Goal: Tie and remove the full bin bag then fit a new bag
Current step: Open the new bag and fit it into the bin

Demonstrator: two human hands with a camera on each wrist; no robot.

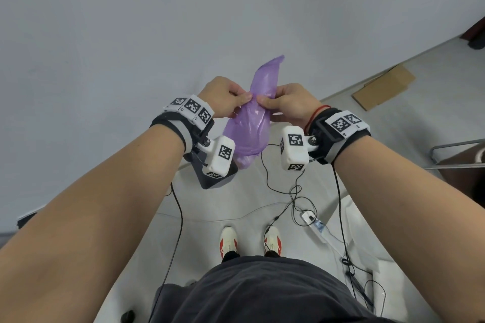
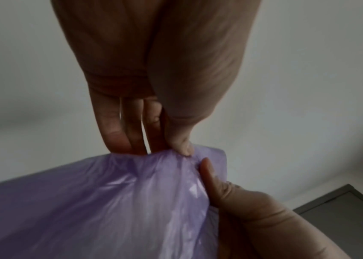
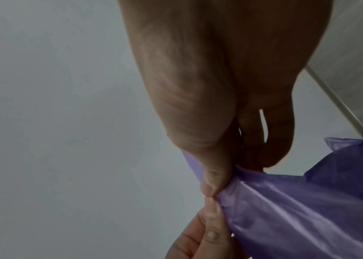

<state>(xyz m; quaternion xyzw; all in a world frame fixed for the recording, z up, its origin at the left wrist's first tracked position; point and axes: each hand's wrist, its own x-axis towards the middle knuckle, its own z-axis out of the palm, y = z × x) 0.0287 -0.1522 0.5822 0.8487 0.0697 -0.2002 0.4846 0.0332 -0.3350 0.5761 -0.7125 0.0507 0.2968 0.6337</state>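
A thin purple bin bag (image 1: pixel 258 115) hangs folded and crumpled in the air between my two hands, in front of a white wall. My left hand (image 1: pixel 231 98) pinches its edge with thumb and fingers from the left. My right hand (image 1: pixel 283 103) pinches the same edge from the right, the two thumbs nearly touching. In the left wrist view my thumb and fingers grip the bag (image 2: pixel 131 201). In the right wrist view the thumb presses the bag (image 3: pixel 298 210) against the fingers. A dark bin (image 1: pixel 217 179) stands on the floor below my left wrist, mostly hidden.
Black cables (image 1: pixel 296 191) trail over the pale floor by my feet, with a white power strip (image 1: pixel 315 223) to the right. A flat cardboard piece (image 1: pixel 383 86) lies by the wall at the right. A metal frame (image 1: pixel 456 149) stands at the right edge.
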